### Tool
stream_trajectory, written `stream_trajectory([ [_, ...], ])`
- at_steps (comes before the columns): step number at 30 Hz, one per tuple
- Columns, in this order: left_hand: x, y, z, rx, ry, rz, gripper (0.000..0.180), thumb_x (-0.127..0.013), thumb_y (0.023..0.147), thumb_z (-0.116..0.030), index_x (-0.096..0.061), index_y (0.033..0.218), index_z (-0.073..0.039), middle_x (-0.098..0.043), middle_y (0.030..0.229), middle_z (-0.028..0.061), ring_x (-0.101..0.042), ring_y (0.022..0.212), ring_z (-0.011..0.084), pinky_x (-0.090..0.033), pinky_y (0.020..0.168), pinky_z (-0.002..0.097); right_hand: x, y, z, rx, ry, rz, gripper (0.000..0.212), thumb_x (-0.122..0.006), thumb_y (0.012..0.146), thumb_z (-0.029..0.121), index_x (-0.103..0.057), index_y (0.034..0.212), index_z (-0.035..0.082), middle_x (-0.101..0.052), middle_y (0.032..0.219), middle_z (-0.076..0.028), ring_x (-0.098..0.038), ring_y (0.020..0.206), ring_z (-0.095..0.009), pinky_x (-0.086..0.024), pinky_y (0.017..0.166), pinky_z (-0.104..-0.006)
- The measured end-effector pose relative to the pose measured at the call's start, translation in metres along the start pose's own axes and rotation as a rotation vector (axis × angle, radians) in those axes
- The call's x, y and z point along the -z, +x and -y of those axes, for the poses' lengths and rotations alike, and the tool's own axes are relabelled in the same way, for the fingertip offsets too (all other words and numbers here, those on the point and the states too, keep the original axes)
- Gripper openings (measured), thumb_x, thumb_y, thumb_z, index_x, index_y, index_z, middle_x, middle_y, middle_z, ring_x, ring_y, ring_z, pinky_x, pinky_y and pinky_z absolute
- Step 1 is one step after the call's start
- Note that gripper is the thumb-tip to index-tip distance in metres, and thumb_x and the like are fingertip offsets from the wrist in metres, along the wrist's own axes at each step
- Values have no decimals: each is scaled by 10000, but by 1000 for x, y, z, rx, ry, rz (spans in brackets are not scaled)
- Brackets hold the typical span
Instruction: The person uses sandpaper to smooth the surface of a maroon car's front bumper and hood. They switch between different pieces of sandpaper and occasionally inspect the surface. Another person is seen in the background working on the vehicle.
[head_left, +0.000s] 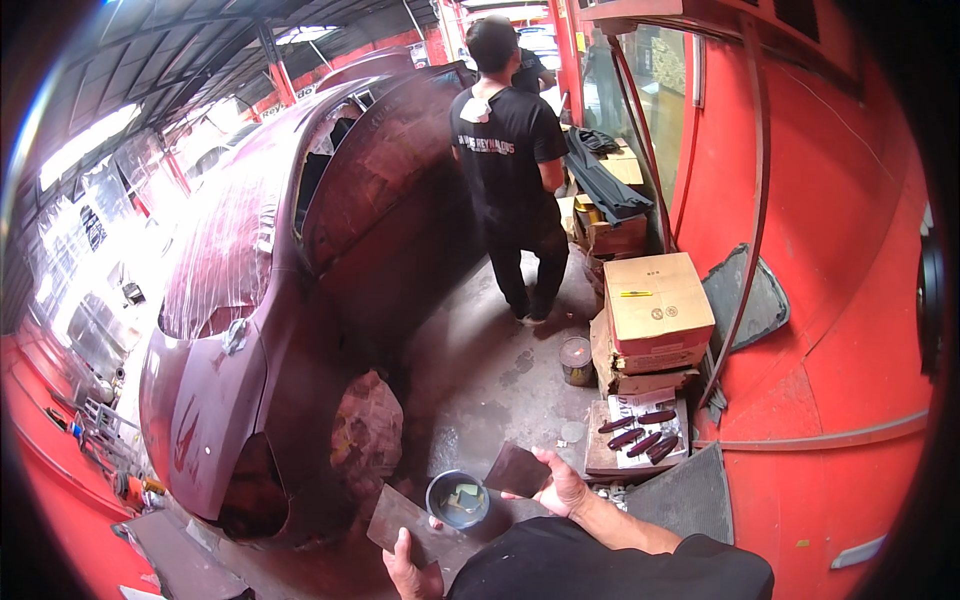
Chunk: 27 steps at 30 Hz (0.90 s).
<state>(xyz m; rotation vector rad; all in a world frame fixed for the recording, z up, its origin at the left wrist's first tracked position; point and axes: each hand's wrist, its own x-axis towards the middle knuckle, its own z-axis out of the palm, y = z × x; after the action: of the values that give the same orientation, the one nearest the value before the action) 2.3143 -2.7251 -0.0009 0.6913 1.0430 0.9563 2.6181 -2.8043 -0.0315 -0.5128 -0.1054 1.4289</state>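
Note:
My left hand (408, 572), low in the picture, grips a grey-brown sandpaper sheet (395, 520) between the thumb and the fingers behind it. In my right hand (565, 488) is a darker, maroon-brown sandpaper sheet (515, 470), pinched at its right side. The two sheets are apart. Between them on the floor stands a round bucket (432, 503) of liquid, with pale greenish pieces (463, 498) in it. Neither hand touches the car (215, 390), a dull maroon body at the left with its door (390, 170) open and plastic film over its windshield.
Ahead, a person in black (508, 150) stands beside the open door. Along the red wall (810, 290) are stacked cardboard boxes (660, 300) with a yellow cutter (636, 294) on top, a small can (576, 360), and maroon door handles (656, 418) on newspaper. Paper covers the car's wheel (367, 425).

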Motion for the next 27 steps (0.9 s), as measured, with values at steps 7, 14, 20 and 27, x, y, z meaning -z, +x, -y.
stream_trajectory([
  [7, -22, -11, -12, -87, -110, 77, 356, -665, 1067, -231, -626, 1364, -38, -718, 1160, 100, -685, 1052, 221, -570, 932, 429, 11, 6, -9, -27, -57, -40, 465, -681, 1030, 362, -656, 1410, 94, -719, 1389, -119, -672, 1310, -352, -521, 1079, -694],
  [14, -35, 3, -23, -90, -230, 111, 446, -667, 1068, -147, -529, 1476, -28, -677, 1360, 122, -711, 1189, 261, -613, 1003, 457, 9, 17, -5, 64, -540, 22, 438, -625, 1088, 333, -611, 1453, 90, -704, 1330, -104, -710, 1166, -298, -592, 937, -449],
  [20, -27, -14, -39, -201, -185, 6, 361, -671, 1085, -148, -599, 1405, 2, -718, 1292, 93, -711, 1127, 181, -587, 993, 373, -99, 20, 15, 542, -1581, 528, 398, -830, 875, 200, -769, 1248, 75, -685, 1323, -126, -620, 1245, -293, -461, 1102, -431],
  [27, -14, -17, -26, -275, -190, -104, 328, -689, 1068, -115, -619, 1364, 7, -739, 1268, 92, -714, 1112, 168, -582, 995, 350, -146, 44, -6, 725, -1912, 912, 383, -864, 737, 235, -806, 1114, 200, -699, 1241, -5, -591, 1263, -284, -352, 1158, -549],
])
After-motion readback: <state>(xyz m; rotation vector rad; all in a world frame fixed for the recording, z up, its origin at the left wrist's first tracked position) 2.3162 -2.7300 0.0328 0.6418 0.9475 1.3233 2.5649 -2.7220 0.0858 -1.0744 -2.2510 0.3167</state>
